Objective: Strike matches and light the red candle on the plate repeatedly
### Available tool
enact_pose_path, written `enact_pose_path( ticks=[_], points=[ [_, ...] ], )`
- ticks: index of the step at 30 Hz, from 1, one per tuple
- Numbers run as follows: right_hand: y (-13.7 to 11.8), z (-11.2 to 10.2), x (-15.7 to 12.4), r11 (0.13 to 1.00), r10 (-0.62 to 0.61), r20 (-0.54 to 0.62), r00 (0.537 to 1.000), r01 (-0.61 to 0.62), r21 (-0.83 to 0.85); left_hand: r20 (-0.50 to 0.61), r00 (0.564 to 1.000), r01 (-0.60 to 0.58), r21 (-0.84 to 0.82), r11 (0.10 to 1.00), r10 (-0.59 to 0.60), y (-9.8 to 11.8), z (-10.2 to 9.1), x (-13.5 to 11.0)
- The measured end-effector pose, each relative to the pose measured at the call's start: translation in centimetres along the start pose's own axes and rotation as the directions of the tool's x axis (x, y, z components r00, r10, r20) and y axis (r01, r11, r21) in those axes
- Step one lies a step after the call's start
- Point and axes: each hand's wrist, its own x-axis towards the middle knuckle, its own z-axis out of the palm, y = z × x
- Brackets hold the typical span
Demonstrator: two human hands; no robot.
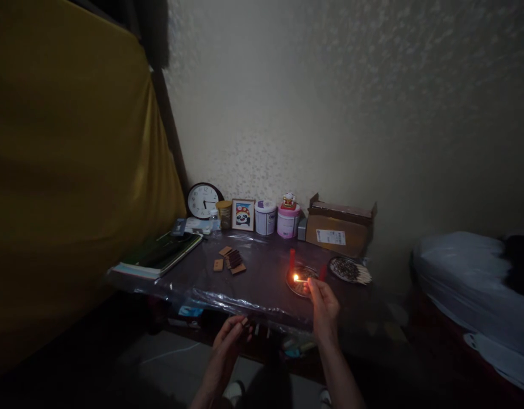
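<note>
Between the thumb and fingers of my right hand is a burning match, its flame pointing left. The flame glows over a round dish of small brown bits, close to a red candle standing upright. A second red candle shows just behind my right fingers. Lower down, at the table's front edge, my left hand is closed around a small matchbox, mostly hidden by the fingers. Several matchboxes lie in a loose pile on the table.
A plate of matches lies to the right, before a cardboard box. Along the wall stand a clock, a framed panda picture and two tins. Books lie left. Plastic sheeting covers the table.
</note>
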Motion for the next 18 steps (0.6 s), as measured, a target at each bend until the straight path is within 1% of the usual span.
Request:
enact_pose_path(
  ticks=[7,14,18],
  points=[
    [-0.4,0.2,0.6,0.997,0.049,0.004,0.999,-0.049,0.066,-0.001,1.0,0.002,0.004,1.0,-0.002,0.0,-0.1,-0.1],
    [-1.1,0.4,1.2,0.995,0.063,0.0,0.998,-0.063,0.082,-0.019,1.0,0.011,0.008,1.0,-0.011,0.3,0.3,-0.2],
    [-1.6,0.5,1.6,0.992,0.075,-0.001,0.997,-0.075,0.099,0.004,1.0,0.004,0.021,1.0,-0.004,0.2,0.1,0.0]
  ],
)
